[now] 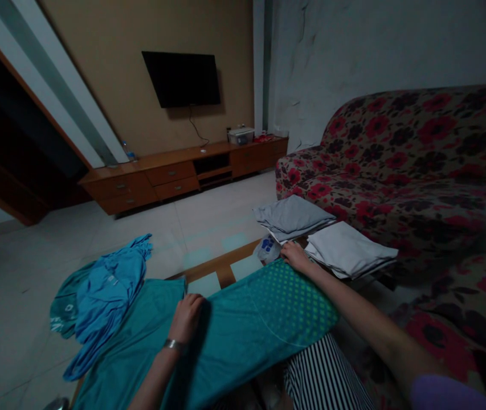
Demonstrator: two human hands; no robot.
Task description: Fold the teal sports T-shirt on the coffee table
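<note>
A teal garment (234, 324) with a patch of green dots at its right end lies spread across a low table (225, 273). My left hand (188, 314), a metal band at its wrist, is closed on the garment's far edge near the middle. The far right corner of the cloth is in my right hand (297, 257), its fingers closed there. Beside that hand are folded light grey garments (349, 247), a folded darker grey one (291, 215) and a clear plastic bag (267, 249). Left of the teal garment, crumpled blue clothing (112, 285) hangs over the table's end.
A flowered sofa (396, 148) stands on the right. Across the tiled floor (170, 228) is a long wooden cabinet (170, 176) holding a plastic box (241, 135) and a bottle (129, 152). Above it a television (185, 80) hangs on the wall.
</note>
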